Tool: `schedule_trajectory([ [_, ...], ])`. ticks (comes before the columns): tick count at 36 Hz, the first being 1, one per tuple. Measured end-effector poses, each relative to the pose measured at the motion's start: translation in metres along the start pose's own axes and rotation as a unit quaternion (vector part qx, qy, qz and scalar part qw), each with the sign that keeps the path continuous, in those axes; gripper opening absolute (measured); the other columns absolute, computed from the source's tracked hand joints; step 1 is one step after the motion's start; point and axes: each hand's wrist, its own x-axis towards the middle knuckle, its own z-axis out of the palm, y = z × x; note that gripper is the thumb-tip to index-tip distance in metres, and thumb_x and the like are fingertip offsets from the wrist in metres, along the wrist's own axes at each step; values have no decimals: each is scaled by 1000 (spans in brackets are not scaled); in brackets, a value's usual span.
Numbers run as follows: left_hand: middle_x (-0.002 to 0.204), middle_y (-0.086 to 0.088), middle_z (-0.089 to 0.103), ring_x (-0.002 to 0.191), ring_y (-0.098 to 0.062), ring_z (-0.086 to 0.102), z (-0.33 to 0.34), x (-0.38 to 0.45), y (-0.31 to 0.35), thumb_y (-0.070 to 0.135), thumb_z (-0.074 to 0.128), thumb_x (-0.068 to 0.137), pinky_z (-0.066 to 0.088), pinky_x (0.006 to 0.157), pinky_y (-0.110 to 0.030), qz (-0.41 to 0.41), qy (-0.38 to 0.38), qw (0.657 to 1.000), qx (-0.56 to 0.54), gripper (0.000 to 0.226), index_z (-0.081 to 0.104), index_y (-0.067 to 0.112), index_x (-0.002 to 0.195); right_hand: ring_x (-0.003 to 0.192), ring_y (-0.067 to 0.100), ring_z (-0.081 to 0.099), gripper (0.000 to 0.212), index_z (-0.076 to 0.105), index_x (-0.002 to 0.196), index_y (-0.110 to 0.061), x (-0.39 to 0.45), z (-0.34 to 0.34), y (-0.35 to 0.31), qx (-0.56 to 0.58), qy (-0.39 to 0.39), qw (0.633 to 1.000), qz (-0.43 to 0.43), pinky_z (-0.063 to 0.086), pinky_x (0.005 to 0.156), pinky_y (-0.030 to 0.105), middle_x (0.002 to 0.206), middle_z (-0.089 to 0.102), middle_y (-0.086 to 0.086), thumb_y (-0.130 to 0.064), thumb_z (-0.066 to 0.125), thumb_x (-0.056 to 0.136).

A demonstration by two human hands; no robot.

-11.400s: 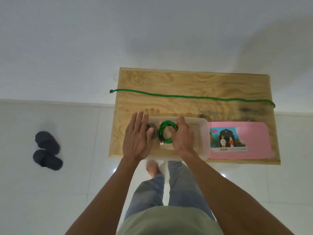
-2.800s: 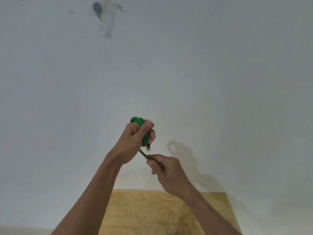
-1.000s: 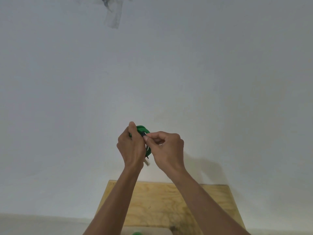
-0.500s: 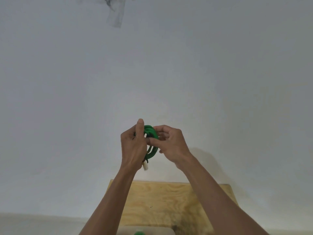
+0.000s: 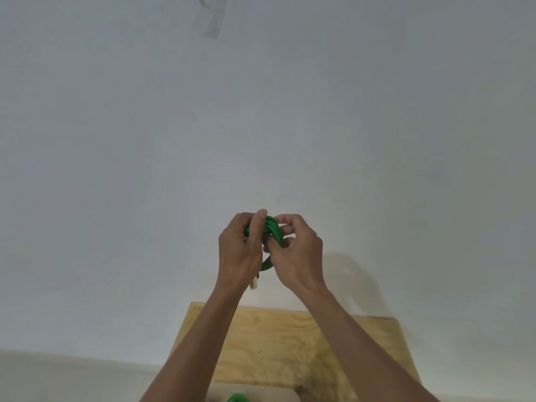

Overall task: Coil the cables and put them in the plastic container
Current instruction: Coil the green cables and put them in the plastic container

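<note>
A green cable point(image 5: 272, 227) is wound into a small coil, held up in front of the white wall. My left hand point(image 5: 239, 250) grips the coil's left side, thumb over the top. My right hand point(image 5: 295, 253) pinches its right side, fingers curled into the loops. A pale plug end point(image 5: 254, 284) hangs below my left wrist. At the bottom edge the plastic container point(image 5: 285, 394) shows only its far rim, with a second green coil point(image 5: 237, 398) inside it.
A plywood table point(image 5: 278, 343) stands below my hands against the white wall. A strip of tape point(image 5: 213, 20) is stuck high on the wall. The pale floor point(image 5: 58, 378) shows at the lower left.
The long green cable that lay across the table is now a coil in both hands. Over the last second my right hand has closed further around the coil's right side.
</note>
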Motion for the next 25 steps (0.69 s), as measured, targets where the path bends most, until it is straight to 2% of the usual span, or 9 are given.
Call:
schedule_trajectory([
  [2, 76, 1, 67, 58, -2, 57, 0, -1, -2, 37, 52, 102, 41, 57, -12, 1, 7, 1000, 0, 34, 68, 12, 84, 77, 17, 73, 29, 63, 111, -23, 3, -5, 2, -2, -40, 999, -18, 61, 71, 42, 93, 69, -4, -22, 74, 84],
  [4, 73, 3, 65, 56, -5, 54, -1, -2, -7, 39, 50, 102, 41, 56, -17, -7, 1, 1000, -6, 35, 67, 15, 85, 75, 16, 74, 28, 67, 109, -23, 5, -11, 2, -11, -63, 998, -19, 61, 71, 40, 92, 69, -4, -22, 76, 83],
  [8, 78, 0, 66, 55, -11, 57, 7, -7, -12, 37, 48, 103, 46, 52, -27, -18, -38, 999, -4, 25, 65, 20, 94, 69, 16, 72, 18, 68, 102, -22, 8, -13, 6, -40, -17, 999, -25, 61, 66, 39, 87, 69, -5, -21, 74, 85],
  [11, 89, 3, 68, 68, -11, 63, 13, -8, -15, 32, 53, 101, 54, 62, -34, -5, -67, 998, 5, 12, 62, 25, 102, 68, 15, 72, 15, 69, 99, -20, 6, -10, 13, -39, 25, 999, -18, 61, 66, 40, 85, 69, -5, -14, 71, 85],
  [14, 82, 8, 66, 65, -10, 62, 12, -11, -17, 28, 55, 101, 60, 61, -41, -2, -76, 997, 0, 6, 60, 25, 104, 74, 9, 71, 17, 69, 102, -20, 6, -11, 16, -42, 35, 998, -26, 61, 69, 33, 90, 70, -9, -18, 73, 85],
  [16, 74, 9, 63, 59, -12, 58, 11, -11, -16, 27, 54, 102, 58, 56, -39, -4, -62, 998, -5, 7, 60, 24, 102, 82, 6, 69, 26, 69, 111, -21, 7, -14, 15, -46, -5, 998, -37, 59, 73, 25, 98, 70, -11, -22, 74, 85],
  [19, 69, 7, 61, 56, -16, 51, 11, -9, -19, 29, 53, 102, 46, 53, -33, -11, -54, 998, 1, 10, 60, 23, 100, 85, 5, 69, 34, 68, 118, -23, 9, -19, 16, -60, -36, 996, -50, 58, 74, 21, 100, 69, -12, -27, 75, 85],
  [22, 71, 2, 61, 58, -16, 53, 14, -11, -16, 34, 48, 104, 50, 54, -36, -26, -66, 997, 0, 15, 59, 25, 99, 82, 2, 68, 29, 70, 114, -22, 8, -20, 18, -75, -15, 994, -72, 57, 73, 20, 98, 71, -12, -26, 75, 86],
  [25, 76, -3, 62, 56, -24, 57, 13, -16, -9, 33, 41, 107, 50, 45, -24, -41, -68, 997, -7, 23, 58, 19, 100, 86, 5, 66, 26, 70, 112, -22, 3, -16, 21, -86, 7, 993, -85, 57, 76, 23, 97, 70, -12, -23, 74, 86],
])
